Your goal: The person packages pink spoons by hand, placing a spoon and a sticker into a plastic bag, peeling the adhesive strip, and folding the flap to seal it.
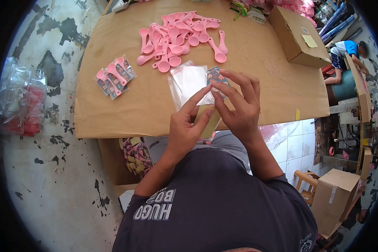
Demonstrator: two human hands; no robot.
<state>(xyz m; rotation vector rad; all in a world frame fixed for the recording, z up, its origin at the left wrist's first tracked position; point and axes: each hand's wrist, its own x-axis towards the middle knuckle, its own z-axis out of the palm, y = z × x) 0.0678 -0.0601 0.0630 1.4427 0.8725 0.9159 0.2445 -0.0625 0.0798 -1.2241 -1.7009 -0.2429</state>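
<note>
Well, a thin yellowish packet (pixel 207 125) is by the near edge of the brown table (pixel 273 94). The left hand (pixel 186 125) holds it with thumb and finger. The right hand (pixel 242 110) has its thumb and finger close together at the top; I can't tell if they pinch it. Just past are clear bags (pixel 189 82) and a blue card (pixel 214 74). Left of these lie 3 pink spoons in packs (pixel 116 74). Farther off sits a big heap of pink spoons (pixel 173 37).

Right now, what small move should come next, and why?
Probably steady the yellowish piece before reaching for the pink spoons: the left hand and right hand nearly meet over it, neither visibly holds a spoon, and the pile lies loose beyond.
</note>
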